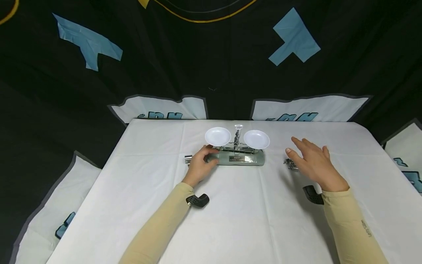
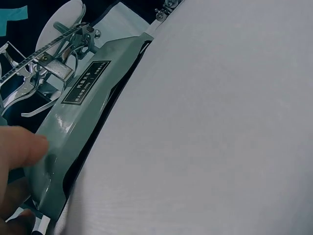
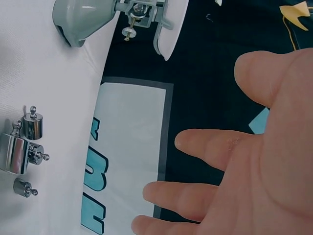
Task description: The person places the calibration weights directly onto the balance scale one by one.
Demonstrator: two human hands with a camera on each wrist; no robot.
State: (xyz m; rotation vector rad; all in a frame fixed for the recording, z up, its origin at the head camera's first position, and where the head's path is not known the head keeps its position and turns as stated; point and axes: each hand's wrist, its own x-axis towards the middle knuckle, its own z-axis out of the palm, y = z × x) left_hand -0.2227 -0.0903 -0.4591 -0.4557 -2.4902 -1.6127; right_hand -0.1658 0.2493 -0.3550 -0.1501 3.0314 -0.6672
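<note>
A grey-green balance scale [image 1: 254, 159] with two white pans [image 1: 218, 136] stands at the table's far middle. My left hand [image 1: 200, 165] grips the left end of its base, thumb on the front face. That thumb [image 2: 24, 147] also shows in the left wrist view, where the other fingers are partly cut off. A ribbed shiny metal cylinder [image 1: 188, 159] is just left of this hand. My right hand [image 1: 314, 163] hovers with fingers spread and nothing in it. Below it lie several shiny metal weights [image 3: 15, 152], some upright and some on their sides, partly hidden in the head view.
A white cloth covers the table [image 1: 230, 220]. Behind it hangs a black curtain [image 1: 197, 62] with blue and white patches, close to the table's far edge.
</note>
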